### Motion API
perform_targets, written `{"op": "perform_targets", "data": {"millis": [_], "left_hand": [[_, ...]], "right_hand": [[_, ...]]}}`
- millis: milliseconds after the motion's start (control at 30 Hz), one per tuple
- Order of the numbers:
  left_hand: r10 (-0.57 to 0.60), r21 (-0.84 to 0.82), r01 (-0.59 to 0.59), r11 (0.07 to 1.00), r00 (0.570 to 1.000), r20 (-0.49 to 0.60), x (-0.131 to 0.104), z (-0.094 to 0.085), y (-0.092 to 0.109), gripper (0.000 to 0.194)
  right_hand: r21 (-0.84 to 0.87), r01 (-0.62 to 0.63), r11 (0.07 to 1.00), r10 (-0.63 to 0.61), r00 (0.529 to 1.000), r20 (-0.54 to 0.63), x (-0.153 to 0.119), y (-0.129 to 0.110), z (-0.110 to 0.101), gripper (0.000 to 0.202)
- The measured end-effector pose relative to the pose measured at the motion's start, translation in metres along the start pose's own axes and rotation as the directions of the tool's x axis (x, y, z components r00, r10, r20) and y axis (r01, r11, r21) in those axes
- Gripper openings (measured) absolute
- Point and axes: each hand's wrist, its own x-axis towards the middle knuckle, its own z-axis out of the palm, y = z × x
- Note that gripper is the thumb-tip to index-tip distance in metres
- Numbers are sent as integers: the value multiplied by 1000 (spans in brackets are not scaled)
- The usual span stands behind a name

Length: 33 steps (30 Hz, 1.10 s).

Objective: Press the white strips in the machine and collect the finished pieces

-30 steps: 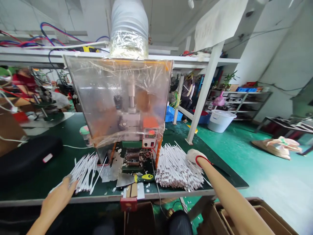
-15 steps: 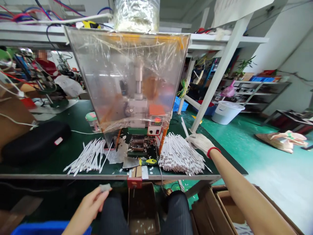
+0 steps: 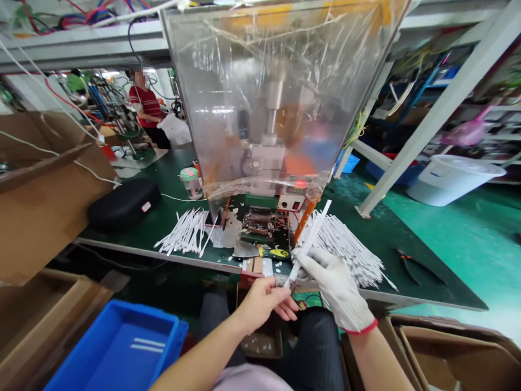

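My right hand (image 3: pixel 336 285), in a white knit glove with a red cuff, grips a flat white strip (image 3: pixel 315 231) that slants up over the table's front edge. My bare left hand (image 3: pixel 264 304) meets the strip's lower end, thumb and forefinger pinched on a small grey piece (image 3: pixel 280 281), mostly hidden; its other fingers hang loose. Right behind the glove lies a big pile of similar white strips (image 3: pixel 350 244). A smaller bundle of strips (image 3: pixel 185 233) lies left of the press (image 3: pixel 266 163), which stands behind a clear plastic shield.
A scraper with a yellow-green handle (image 3: pixel 277 253) lies before the press. Pliers (image 3: pixel 407 266) rest at the right, a black case (image 3: pixel 124 203) and a jar (image 3: pixel 191 182) at the left. A blue bin (image 3: pixel 118 342) and cardboard boxes (image 3: pixel 464 353) flank my legs. One person (image 3: pixel 148 106) stands behind.
My right hand has brought the white strip from the right pile toward me. My left hand has risen to meet its lower end. The view has turned and moved closer; the pliers now show.
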Motion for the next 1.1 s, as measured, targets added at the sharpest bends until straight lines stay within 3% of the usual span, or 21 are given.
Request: {"op": "perform_targets", "data": {"millis": [167,333,467,600,767,967,1100], "left_hand": [[7,2,-6,1000,995,-102,-11,-8,-1,55],[109,170,-71,983,968,-227,-20,-13,-6,43],[188,322,-91,942,940,-285,-27,-12,-7,27],[183,336,-86,938,946,-268,-37,-8,-3,16],[168,220,-112,969,953,-254,-44,-4,0,25],[-53,-238,12,971,984,-170,-40,-7,-2,49],[-78,-266,27,964,980,-185,-39,-9,-1,50]], "right_hand": [[-69,18,997,-10,994,113,-9,9,11,39],[-60,9,998,-1,992,124,-13,17,26,35],[91,-48,995,35,989,145,-11,28,30,39],[314,-178,933,104,966,237,-8,42,27,42],[403,-255,879,166,956,244,-8,46,24,41],[338,-201,919,125,965,232,-9,44,25,42],[366,-185,912,84,958,274,-8,47,26,37]]}}
